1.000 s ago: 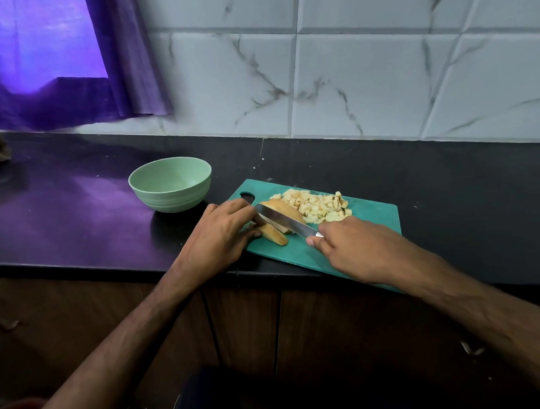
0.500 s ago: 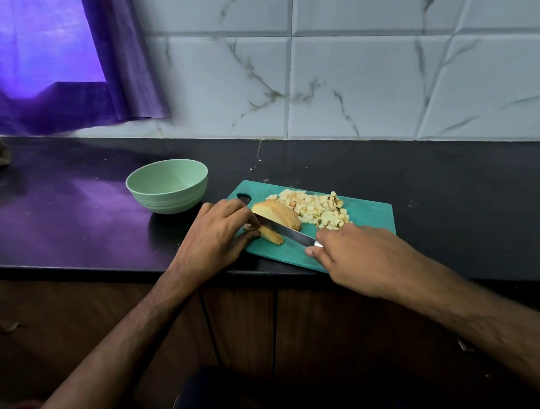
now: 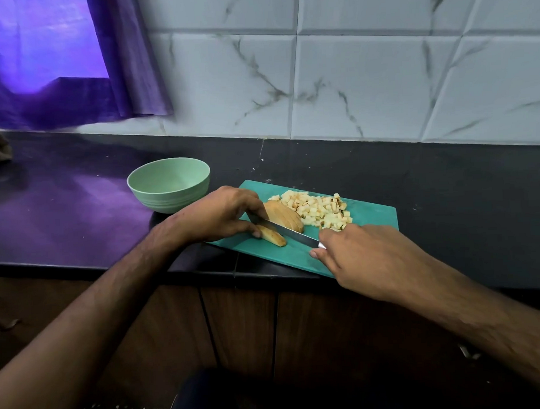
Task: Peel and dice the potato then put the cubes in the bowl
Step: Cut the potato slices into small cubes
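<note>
— Black counter (image 3: 446,198) under marbled tiles; teal cutting board (image 3: 373,213) beside the green bowl (image 3: 170,189), bowl without cubes yet.
— Potato?
— Peeled chunk (image 3: 286,217) on the board, cut slice (image 3: 274,236) in front, diced cubes (image 3: 321,211) heaped behind.
— Advice for this slice?
— Straight down, even thickness, fingertips tucked back from the knife (image 3: 289,231).
— Hands?
— Left hand (image 3: 220,213) curled over the chunk, steadying. Right hand (image 3: 371,256) wrapped round the knife handle.

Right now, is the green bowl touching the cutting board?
Apart. The head view shows a strip of dark counter between the bowl and the cutting board.
</note>
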`<action>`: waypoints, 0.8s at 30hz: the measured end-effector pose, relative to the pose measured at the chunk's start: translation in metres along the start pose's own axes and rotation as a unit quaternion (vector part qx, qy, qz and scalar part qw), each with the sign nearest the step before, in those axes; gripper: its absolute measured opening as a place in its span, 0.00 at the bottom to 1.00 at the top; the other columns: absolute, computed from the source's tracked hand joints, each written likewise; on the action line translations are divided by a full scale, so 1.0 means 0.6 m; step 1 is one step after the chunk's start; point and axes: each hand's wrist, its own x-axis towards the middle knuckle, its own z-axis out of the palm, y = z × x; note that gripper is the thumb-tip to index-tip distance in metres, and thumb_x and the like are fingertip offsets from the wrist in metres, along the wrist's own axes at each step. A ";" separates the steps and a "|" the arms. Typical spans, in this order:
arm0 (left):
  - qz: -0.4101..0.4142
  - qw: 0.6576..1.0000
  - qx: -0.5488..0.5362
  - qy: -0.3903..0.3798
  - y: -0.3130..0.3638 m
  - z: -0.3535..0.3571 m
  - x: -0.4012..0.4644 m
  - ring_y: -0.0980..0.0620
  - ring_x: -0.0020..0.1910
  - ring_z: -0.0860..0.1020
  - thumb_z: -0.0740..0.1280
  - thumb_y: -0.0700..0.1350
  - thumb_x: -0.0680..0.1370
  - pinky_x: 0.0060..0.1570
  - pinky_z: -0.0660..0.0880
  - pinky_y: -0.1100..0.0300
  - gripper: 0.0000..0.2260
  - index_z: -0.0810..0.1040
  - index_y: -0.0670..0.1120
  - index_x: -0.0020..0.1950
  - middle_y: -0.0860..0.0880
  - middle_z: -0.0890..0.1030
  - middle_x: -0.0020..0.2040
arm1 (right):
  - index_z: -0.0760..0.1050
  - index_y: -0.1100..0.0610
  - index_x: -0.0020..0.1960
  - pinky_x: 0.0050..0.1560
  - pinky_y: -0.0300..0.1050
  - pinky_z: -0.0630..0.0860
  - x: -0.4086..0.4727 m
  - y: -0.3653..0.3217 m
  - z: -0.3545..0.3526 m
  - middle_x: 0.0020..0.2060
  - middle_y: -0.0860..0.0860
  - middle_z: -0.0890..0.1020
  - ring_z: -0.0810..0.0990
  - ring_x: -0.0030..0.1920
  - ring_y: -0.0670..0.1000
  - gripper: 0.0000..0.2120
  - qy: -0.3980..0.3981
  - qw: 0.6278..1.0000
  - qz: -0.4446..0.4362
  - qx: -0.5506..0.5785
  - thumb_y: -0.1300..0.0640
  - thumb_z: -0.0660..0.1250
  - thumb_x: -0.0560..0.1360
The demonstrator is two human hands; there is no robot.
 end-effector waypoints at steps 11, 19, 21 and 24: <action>-0.001 1.000 0.002 -0.026 0.002 -0.005 0.011 0.64 0.42 0.77 0.80 0.49 0.72 0.45 0.69 0.70 0.11 0.85 0.50 0.51 0.62 0.79 0.43 | 0.68 0.49 0.63 0.34 0.40 0.68 -0.004 0.008 -0.006 0.38 0.44 0.71 0.71 0.36 0.43 0.19 -0.017 1.000 -0.005 -0.007 0.39 0.46 0.85; -0.001 1.000 -0.002 -0.019 0.001 -0.001 0.010 0.71 0.42 0.75 0.80 0.50 0.71 0.46 0.66 0.76 0.11 0.85 0.51 0.50 0.66 0.77 0.42 | 0.66 0.47 0.55 0.32 0.39 0.65 -0.005 0.005 -0.014 0.38 0.45 0.72 0.72 0.36 0.43 0.15 -0.025 1.000 -0.012 0.011 0.39 0.47 0.85; 0.001 1.000 -0.007 -0.015 0.003 -0.002 0.010 0.70 0.42 0.76 0.81 0.50 0.71 0.45 0.66 0.76 0.10 0.85 0.50 0.49 0.65 0.78 0.41 | 0.65 0.48 0.51 0.32 0.40 0.64 -0.005 0.004 -0.021 0.38 0.45 0.72 0.71 0.36 0.44 0.15 -0.029 0.999 -0.015 0.018 0.40 0.48 0.85; 0.006 1.000 -0.010 -0.015 0.006 -0.004 0.013 0.63 0.42 0.78 0.81 0.48 0.70 0.44 0.67 0.76 0.11 0.86 0.49 0.49 0.61 0.81 0.42 | 0.66 0.49 0.49 0.32 0.40 0.65 0.002 0.000 -0.022 0.38 0.46 0.73 0.72 0.36 0.44 0.16 -0.022 0.999 -0.022 0.019 0.40 0.49 0.85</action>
